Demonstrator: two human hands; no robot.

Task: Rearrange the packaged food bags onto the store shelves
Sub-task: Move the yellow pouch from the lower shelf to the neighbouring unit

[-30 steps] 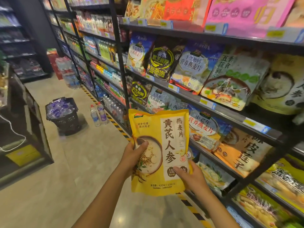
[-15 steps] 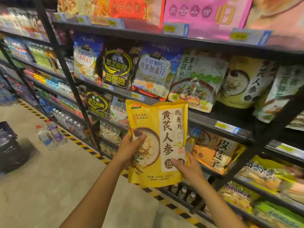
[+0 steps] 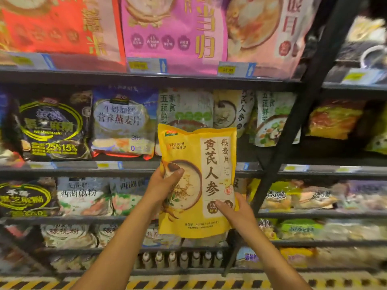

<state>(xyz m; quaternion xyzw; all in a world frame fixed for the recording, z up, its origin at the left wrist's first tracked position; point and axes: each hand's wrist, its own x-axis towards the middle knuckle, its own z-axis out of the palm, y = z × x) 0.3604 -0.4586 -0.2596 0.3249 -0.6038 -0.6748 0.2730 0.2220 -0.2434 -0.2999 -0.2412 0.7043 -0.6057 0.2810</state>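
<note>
Person holds the big yellow glossy plastic pouch of oat cereal [image 3: 196,181] upright in mid-air, just in front of the black metal shelf rack [image 3: 73,172], approx level w/ the middle tier. Left hand [image 3: 160,185] grips the left edge, thumb pressed on the front, fingers hidden behind. Right hand [image 3: 238,212] pinches the lower right corner, thumb on front. Film looks slick, crinkly, soft. Prob. light-to-moderate weight w/ loose contents that shift, so it'd likely sag from one corner. Best hold: both side edges, or under the base. A matching pale yellow pouch [image 3: 230,114] stands on the tier behind, likely its slot.
</note>
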